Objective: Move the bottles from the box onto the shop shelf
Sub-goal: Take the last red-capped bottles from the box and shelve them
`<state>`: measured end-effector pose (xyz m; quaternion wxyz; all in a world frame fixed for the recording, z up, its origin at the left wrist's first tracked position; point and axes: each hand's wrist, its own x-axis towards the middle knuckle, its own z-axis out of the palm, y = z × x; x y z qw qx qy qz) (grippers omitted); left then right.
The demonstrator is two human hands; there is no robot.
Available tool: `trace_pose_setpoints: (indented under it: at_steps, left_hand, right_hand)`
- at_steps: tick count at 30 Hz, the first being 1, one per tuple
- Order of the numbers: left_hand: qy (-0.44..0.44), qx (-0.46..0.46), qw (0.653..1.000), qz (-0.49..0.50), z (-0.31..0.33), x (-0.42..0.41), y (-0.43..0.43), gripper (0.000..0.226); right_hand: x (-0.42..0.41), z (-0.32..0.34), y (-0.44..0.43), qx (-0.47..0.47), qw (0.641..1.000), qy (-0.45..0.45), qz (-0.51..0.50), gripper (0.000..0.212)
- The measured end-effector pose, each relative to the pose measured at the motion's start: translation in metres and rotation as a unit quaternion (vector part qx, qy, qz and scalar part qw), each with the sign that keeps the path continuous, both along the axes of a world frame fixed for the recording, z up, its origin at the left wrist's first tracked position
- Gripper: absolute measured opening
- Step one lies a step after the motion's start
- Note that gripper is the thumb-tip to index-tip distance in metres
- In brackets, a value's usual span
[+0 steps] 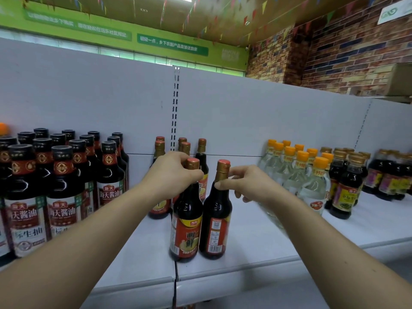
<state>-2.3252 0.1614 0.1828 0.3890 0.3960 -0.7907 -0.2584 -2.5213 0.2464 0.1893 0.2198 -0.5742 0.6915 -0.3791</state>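
The left grip (174,172) curls round the neck of a red-labelled sauce bottle (186,230) standing upright on the white shelf (256,241). The right grip (247,184) pinches the neck of a second sauce bottle (216,226) that touches the first at its 3 o'clock. Matching bottles (201,152) stand at 12 o'clock, with black-capped soy sauce bottles (64,197) at 9 and orange-capped clear bottles (316,181) at 2.

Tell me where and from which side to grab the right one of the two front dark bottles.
Grip the slim gold-foiled neck of the dark red-labelled bottle from the right: it stands upright, its twin bottle crowds its left, and the right hand pinches there.
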Motion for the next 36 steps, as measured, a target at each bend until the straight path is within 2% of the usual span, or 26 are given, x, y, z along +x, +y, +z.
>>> trace_pose_setpoints:
  at_steps: [5,11,19,26,36]
  left_hand:
    - [0.007,0.011,1.000,-0.003,0.001,0.000,0.002,0.017]
    - [0.001,0.013,1.000,0.001,0.002,-0.001,0.003,0.018]
    - [0.013,0.017,1.000,-0.001,0.000,-0.001,0.005,0.014]
    - [0.030,0.032,0.999,-0.006,-0.001,-0.003,0.004,0.013]
    - [0.039,0.038,0.999,-0.002,-0.001,-0.003,0.010,0.008]
  right_hand:
    - [-0.001,-0.003,0.001,-0.024,0.999,-0.017,-0.019,0.026]
    - [-0.002,-0.017,-0.004,-0.056,0.997,-0.025,-0.054,0.040]
    - [-0.002,-0.021,0.001,-0.065,0.995,-0.056,-0.041,0.041]
    - [-0.003,-0.025,0.000,-0.095,0.991,-0.088,-0.020,0.025]
    - [-0.004,-0.035,-0.016,-0.122,0.987,-0.090,-0.045,0.022]
